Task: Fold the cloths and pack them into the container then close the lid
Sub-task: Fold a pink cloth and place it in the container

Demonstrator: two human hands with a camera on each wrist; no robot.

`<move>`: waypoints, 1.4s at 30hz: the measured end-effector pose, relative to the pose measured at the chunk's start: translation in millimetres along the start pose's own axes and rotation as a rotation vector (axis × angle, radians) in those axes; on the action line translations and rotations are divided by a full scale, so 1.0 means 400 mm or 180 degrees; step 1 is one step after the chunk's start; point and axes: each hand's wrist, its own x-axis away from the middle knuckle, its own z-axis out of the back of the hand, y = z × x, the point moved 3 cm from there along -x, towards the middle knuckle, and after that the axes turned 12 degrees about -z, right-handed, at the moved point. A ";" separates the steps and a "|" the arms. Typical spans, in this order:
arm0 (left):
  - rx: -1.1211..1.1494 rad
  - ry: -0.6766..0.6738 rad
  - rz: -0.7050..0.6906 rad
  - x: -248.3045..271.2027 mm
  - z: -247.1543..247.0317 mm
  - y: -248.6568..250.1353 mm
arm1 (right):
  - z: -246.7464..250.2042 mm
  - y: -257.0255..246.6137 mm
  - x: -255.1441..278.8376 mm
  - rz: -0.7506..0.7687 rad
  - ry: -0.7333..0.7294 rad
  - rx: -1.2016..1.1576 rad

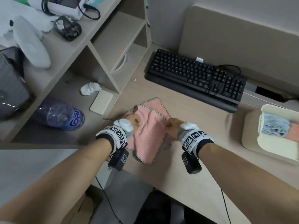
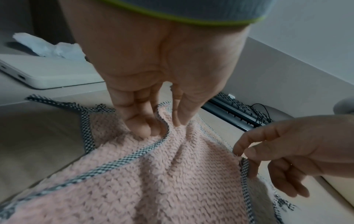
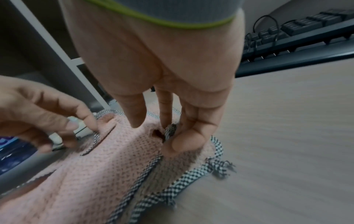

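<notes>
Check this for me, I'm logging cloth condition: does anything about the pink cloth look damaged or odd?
Yes. The pink cloth has frayed checked trim at the corner beside the right hand, with loose threads spreading on the desk. Otherwise nothing stands out.

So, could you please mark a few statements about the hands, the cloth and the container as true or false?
1. The right hand pinches the checked trim of the pink cloth. True.
2. The left hand holds the bottle. False: it pinches the cloth; the bottle lies apart on the low shelf.
3. The container stands open with folded cloths inside. True.
4. The pink cloth is already in the container. False: it lies on the desk between the hands.
5. The keyboard lies on top of the cloth. False: it sits beyond the cloth, apart from it.
</notes>
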 end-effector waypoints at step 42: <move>0.1103 0.0852 -0.0159 0.092 0.009 0.444 | 0.304 0.342 0.243 0.0063 -0.0085 -0.1432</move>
